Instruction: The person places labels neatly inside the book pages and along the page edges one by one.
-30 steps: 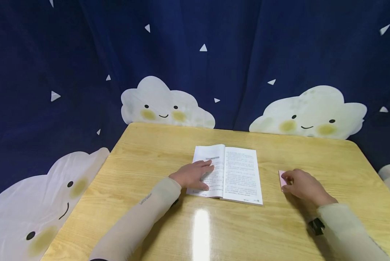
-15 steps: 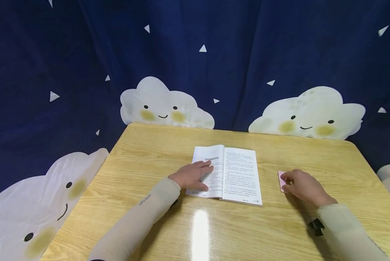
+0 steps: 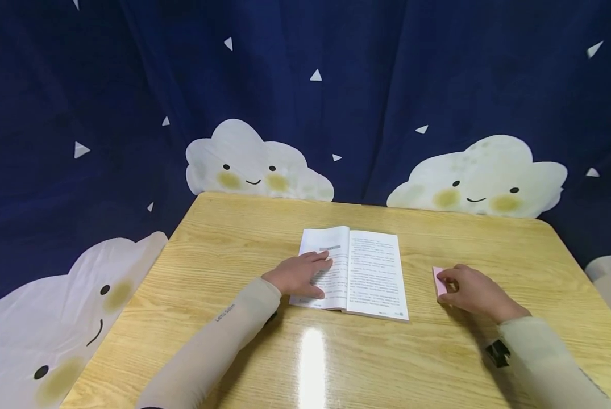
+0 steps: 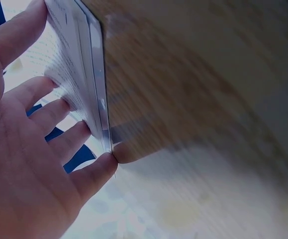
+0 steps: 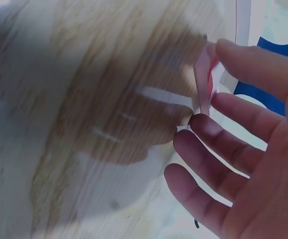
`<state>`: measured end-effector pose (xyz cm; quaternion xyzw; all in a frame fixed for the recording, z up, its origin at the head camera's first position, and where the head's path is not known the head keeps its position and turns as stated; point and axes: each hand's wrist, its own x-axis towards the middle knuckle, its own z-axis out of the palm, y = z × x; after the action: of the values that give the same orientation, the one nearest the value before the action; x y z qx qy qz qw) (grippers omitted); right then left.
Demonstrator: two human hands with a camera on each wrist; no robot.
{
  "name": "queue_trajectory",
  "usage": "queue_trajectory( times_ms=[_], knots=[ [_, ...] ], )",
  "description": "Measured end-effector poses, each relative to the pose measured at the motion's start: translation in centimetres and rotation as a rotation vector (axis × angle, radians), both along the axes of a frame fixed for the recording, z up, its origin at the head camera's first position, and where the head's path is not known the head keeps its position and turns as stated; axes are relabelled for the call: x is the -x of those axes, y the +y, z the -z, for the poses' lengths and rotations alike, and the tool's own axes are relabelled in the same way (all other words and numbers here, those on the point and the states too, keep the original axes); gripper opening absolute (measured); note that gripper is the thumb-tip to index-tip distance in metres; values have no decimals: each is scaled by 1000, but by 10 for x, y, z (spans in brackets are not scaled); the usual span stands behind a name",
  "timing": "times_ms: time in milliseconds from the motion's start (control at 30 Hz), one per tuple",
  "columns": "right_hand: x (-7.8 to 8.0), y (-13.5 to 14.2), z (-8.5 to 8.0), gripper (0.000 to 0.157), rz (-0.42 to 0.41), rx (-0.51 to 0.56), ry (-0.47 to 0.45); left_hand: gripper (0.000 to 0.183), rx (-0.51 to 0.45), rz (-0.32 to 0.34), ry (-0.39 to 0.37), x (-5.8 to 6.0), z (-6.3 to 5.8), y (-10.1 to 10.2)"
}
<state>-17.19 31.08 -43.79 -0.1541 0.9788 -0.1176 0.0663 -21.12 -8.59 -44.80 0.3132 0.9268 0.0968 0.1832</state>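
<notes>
An open book (image 3: 375,275) with printed white pages lies on the wooden table. My left hand (image 3: 297,275) rests on its left page, fingers spread; in the left wrist view the little finger touches the table beside the book's edge (image 4: 98,64). To the right of the book, my right hand (image 3: 475,293) pinches a small pink sticky note pad (image 3: 440,282) between thumb and index finger. In the right wrist view the pad (image 5: 202,74) stands at the fingertips against the tabletop, and the other fingers are loosely bent beside it. Part of the pad is hidden behind the hand.
The wooden table (image 3: 233,238) stretches around the book and reflects a bright light streak (image 3: 312,363) near its front. Behind it hangs a dark blue curtain (image 3: 274,62) with cloud faces and white triangles.
The head view has shifted slightly, moving the scene a little left in the picture. Both hands keep about the same pose, the left on the page and the right at the pink sticky note pad.
</notes>
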Motion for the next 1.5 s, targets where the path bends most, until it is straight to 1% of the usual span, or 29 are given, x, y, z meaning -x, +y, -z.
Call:
queue_trajectory(
  times_ms=[267, 433, 567, 733, 867, 967, 1033, 1300, 1500],
  knots=[
    [-2, 3, -3, 48, -23, 43, -56, 80, 4, -7, -16, -1, 1, 0],
    [-1, 1, -3, 38, -11, 33, -52, 79, 13, -11, -9, -1, 0, 0],
    [0, 0, 0, 33, 3, 13, -18, 79, 18, -8, -11, -1, -1, 1],
    [0, 1, 2, 29, -14, 3, 33, 79, 20, -10, -15, -1, -2, 1],
    [-2, -1, 2, 23, -22, -4, 80, 79, 17, -12, -19, -1, -1, 1],
    [-2, -4, 1, 18, -16, -13, 125, 79, 14, -11, -18, -1, -1, 0],
    [-3, -6, -1, 17, 0, -23, 138, 79, 12, -10, -20, 0, -2, 0],
    [-7, -6, -7, 17, 62, -15, 82, 79, 11, -13, -22, -1, -3, 0],
    [-7, -3, -7, 14, 63, 41, 70, 79, 17, -18, -26, -1, -4, 1]
  ],
)
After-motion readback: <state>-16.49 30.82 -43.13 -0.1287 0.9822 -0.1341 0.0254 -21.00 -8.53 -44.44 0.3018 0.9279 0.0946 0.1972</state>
